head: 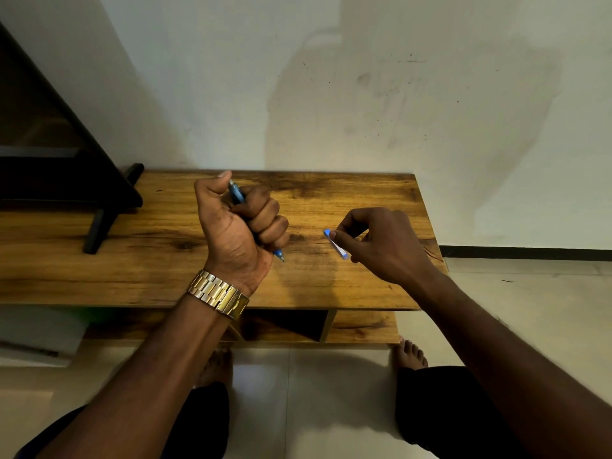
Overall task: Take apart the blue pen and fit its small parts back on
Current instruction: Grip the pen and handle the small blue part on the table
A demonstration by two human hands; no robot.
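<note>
From the head view, the blue pen is gripped in the fist of the left hand, held above the middle of the wooden table; its tip juts out below the fist, its back end above by the thumb. The pen cap is pinched between thumb and fingers of the right hand, near the table's right edge and well apart from the pen. A black stand is set on the table's left part. A gold watch is worn on the left wrist. An open compartment is seen beneath the tabletop; its contents cannot be told.
</note>
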